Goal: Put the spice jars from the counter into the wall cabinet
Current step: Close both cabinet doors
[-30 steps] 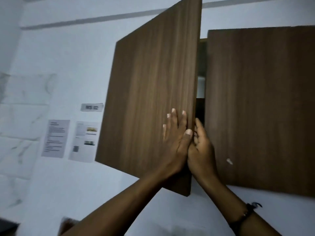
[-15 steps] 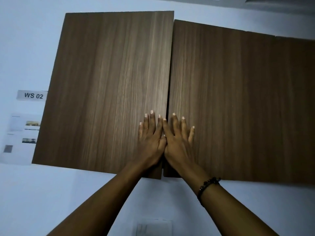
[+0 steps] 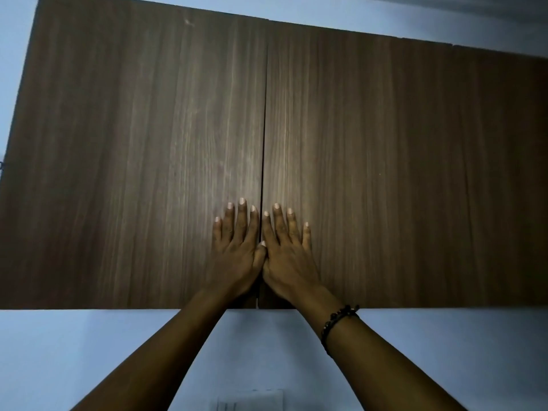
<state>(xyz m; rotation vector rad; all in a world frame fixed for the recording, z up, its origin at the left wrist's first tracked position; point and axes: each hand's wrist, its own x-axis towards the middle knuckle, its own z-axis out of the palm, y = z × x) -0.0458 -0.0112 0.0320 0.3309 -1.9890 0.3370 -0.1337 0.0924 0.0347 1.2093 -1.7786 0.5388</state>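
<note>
The dark wood wall cabinet fills the upper view, both doors closed with a thin vertical seam between them. My left hand (image 3: 237,250) lies flat with straight fingers on the left door (image 3: 133,158), low and beside the seam. My right hand (image 3: 286,253) presses flat on the right door (image 3: 400,179), just across the seam, a dark bead bracelet on its wrist. The two thumbs touch at the seam. No spice jars or counter are in view; the cabinet's inside is hidden.
White wall (image 3: 74,351) runs below and around the cabinet. A pale switch plate or socket (image 3: 249,400) sits on the wall at the bottom edge between my forearms.
The left door swung from wide open to closed under my left hand. My right hand came off the door edge and laid flat on the right door. The view moved closer.
</note>
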